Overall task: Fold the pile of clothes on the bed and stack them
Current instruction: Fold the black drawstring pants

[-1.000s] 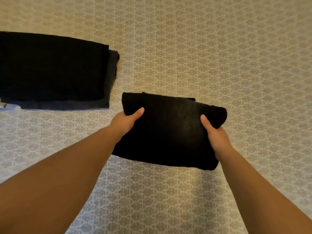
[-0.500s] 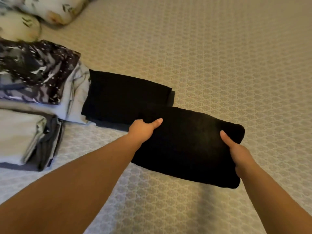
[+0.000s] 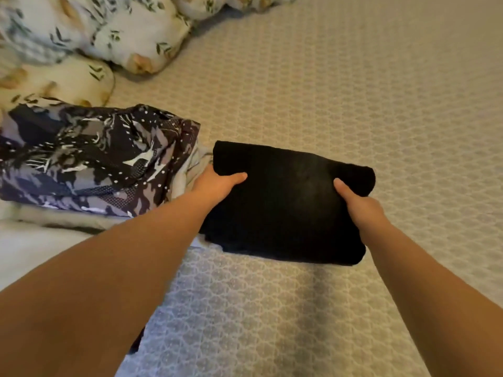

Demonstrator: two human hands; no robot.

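Head view looks down on a folded black fabric garment [image 3: 288, 202], a thick soft rectangle held over the beige patterned bedspread [image 3: 353, 91]. Its left half sits just beside a stack of folded clothes; whether it rests on anything beneath cannot be told. The left hand [image 3: 217, 186] grips the garment's left edge, thumb lying across the top and fingers hidden underneath. The right hand [image 3: 359, 205] grips the right edge the same way, thumb on top, fingers tucked out of sight below. Both bare forearms reach in from the lower frame. To the left, the stack is topped by a dark navy and grey printed garment with white dots [image 3: 95, 159], with pale folded layers [image 3: 68, 216] under it. Farther back lie white pillows with a leaf print [image 3: 122, 31].
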